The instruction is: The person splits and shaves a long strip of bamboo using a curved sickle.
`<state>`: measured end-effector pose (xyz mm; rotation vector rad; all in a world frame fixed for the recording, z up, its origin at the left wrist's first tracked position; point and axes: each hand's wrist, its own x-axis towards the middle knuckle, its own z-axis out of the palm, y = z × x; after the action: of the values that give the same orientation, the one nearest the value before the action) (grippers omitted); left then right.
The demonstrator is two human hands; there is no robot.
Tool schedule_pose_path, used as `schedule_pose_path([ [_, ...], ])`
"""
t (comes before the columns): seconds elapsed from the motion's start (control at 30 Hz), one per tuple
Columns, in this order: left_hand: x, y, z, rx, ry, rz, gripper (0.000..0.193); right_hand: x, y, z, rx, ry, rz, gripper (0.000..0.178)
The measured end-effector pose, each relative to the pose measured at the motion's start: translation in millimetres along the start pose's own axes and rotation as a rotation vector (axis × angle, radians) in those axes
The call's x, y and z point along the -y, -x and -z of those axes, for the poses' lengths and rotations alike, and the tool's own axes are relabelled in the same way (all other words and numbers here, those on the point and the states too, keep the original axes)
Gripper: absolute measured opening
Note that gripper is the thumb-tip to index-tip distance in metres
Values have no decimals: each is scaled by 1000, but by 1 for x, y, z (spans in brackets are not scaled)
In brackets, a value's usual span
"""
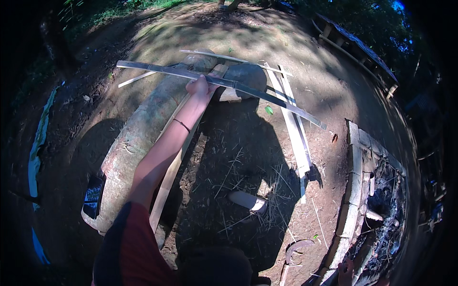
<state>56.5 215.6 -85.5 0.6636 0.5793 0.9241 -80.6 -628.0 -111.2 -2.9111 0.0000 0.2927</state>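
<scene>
My left hand (200, 87), on an arm stretched far forward from a red and dark sleeve, is closed around a long bamboo slat (267, 97). The slat lies crosswise, its ends reaching well past the hand on both sides. Under the hand and forearm, another pale slat (168, 188) runs lengthwise beside a thick log (138, 128). A large rounded stone-like block (245, 78) sits just beyond the hand. Several pale slats (292, 128) lie together to its right, and a thin strip (217, 55) lies behind. My right hand is not in view.
A sickle (298, 244) lies on the ground near the lower edge. Right of it, a bamboo-edged bed (352, 186) holds ash and charred pieces. Shavings (281, 190) litter the shaded dirt by a pale rounded object (248, 200). A low roofed structure (355, 45) stands far right.
</scene>
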Motion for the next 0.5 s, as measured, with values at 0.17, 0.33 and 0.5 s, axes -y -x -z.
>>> schedule_pose_path([
  [0.17,-32,-71,13,-140,64,-78,30,57,-13,-9,520,-30,-186,56],
  [0.33,0,-141,20,-323,18,-100,33,-38,-16,-27,633,-11,-115,56],
  [0.5,-9,-224,56,-380,38,-147,33,-14,-39,-39,691,-17,-173,51],
])
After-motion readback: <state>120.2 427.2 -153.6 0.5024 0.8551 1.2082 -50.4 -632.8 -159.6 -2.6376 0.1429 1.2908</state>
